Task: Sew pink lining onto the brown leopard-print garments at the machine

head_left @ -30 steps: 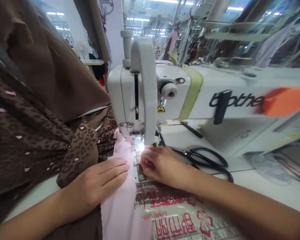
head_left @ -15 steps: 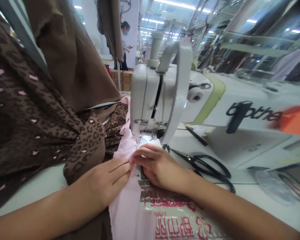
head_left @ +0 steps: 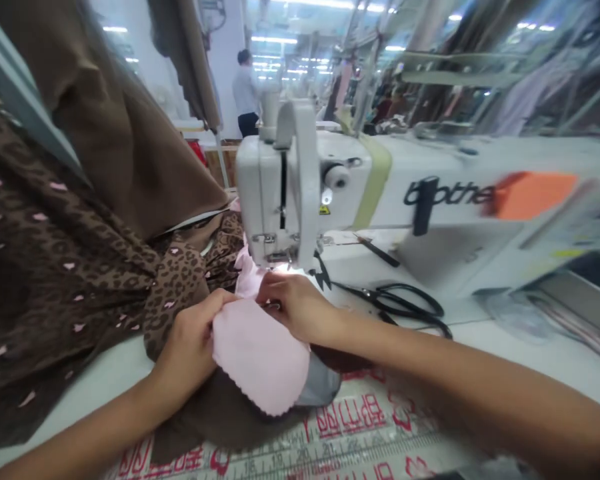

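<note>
2 hands (head_left: 187, 340) (head_left: 303, 307) pinching pink fabric (head_left: 260, 357), white sewing machine (head_left: 399, 200) lettered "brother", red printed characters (head_left: 350, 415) below

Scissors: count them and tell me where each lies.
1: the black scissors lie to the right of the right hand. Any under the pink cloth would be hidden.

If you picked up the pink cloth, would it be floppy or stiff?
Probably floppy: the pink cloth crumples into soft folds near the sewing machine. It's likely light too, since it looks thin at its wavy edge. It probably wouldn't roll, because the part in front lies fairly flat.
</note>
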Demonstrator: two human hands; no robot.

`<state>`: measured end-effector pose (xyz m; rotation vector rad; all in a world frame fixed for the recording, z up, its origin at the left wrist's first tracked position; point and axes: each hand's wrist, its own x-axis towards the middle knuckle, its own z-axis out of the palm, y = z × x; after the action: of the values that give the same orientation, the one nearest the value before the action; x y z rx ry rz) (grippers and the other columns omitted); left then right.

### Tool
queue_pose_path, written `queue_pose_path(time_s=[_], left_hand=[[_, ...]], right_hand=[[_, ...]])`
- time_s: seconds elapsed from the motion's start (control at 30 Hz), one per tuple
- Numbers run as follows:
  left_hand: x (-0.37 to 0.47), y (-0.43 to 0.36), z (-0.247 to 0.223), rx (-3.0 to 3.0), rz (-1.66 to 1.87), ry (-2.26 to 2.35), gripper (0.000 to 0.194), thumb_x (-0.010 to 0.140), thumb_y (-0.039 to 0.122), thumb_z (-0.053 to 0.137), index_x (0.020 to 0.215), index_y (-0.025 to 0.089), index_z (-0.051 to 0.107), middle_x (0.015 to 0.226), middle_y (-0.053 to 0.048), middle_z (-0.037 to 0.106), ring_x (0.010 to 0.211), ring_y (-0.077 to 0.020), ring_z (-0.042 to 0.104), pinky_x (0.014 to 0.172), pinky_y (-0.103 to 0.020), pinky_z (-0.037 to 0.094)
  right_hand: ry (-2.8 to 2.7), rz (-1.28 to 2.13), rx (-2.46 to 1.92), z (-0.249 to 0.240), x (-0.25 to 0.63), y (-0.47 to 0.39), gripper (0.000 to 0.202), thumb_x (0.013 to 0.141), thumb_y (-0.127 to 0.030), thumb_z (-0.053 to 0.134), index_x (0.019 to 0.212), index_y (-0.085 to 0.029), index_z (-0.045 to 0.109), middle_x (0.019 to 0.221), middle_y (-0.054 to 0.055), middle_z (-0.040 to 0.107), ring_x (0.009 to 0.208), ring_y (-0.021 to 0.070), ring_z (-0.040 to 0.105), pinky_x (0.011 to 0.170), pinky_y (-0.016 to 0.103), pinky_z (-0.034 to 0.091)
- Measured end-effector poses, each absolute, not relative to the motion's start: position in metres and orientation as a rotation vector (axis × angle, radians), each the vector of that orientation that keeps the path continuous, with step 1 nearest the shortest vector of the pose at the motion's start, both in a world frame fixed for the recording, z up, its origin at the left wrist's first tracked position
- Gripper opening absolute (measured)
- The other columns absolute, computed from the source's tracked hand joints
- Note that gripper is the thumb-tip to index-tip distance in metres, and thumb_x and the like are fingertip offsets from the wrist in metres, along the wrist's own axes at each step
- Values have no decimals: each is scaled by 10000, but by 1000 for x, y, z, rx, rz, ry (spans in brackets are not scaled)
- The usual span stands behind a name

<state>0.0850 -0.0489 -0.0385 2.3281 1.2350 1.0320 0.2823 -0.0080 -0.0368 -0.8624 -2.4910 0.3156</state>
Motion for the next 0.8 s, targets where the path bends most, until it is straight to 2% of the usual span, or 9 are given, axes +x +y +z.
queue_pose_path(time_s=[0.13, 0.2, 0.3, 0.4, 0.63, 0.8], left_hand=[[84, -48, -46, 2677, 1024, 892, 186, 928, 185, 433, 1068, 169, 555, 1063, -50, 643, 1011, -173, 604, 902, -279, 490], [86, -50, -50, 2876, 995, 743, 205, 967, 184, 379, 1052, 131, 559, 1079, -86, 642, 1087, -186, 573, 982, -328, 468], [88, -53, -50, 3076, 915, 700, 232, 980, 148, 352, 998, 102, 578, 1067, -100, 653, 1110, -181, 567, 1004, -347, 479], [88, -54, -43, 3201, 848, 662, 251, 976, 140, 356, 934, 89, 598, 1086, -115, 652, 1107, -209, 572, 984, -374, 505], [87, -54, -31, 3387, 727, 499, 228, 943, 78, 374, 892, 77, 596, 1066, -149, 661, 1035, -234, 617, 939, -397, 533], [85, -51, -26, 3356, 799, 499, 217, 948, 75, 365, 939, 84, 582, 1058, -143, 665, 1073, -217, 602, 985, -381, 497]], right_hand=[[-2600, 153, -736, -34, 287, -6, 108, 859, -87, 542, 856, -98, 649, 868, 88, 624, 795, 185, 556, 734, 285, 464], [-2714, -17, -540, -34, 299, -5, 181, 908, -113, 485, 835, -98, 649, 872, 99, 627, 818, 197, 538, 777, 304, 470], [-2701, -199, -437, -36, 320, -4, 236, 943, -121, 420, 894, -85, 648, 889, 104, 626, 853, 202, 529, 815, 313, 487], [-2630, -150, -499, -40, 331, -7, 216, 941, -122, 429, 961, -78, 640, 917, 101, 622, 877, 202, 520, 827, 313, 496], [-2595, -134, -509, -42, 330, -13, 219, 928, -92, 427, 938, -87, 646, 896, 101, 621, 849, 202, 513, 767, 320, 515], [-2596, -138, -543, -40, 329, -13, 219, 931, -100, 431, 923, -90, 650, 886, 101, 618, 846, 197, 521, 773, 317, 520]])
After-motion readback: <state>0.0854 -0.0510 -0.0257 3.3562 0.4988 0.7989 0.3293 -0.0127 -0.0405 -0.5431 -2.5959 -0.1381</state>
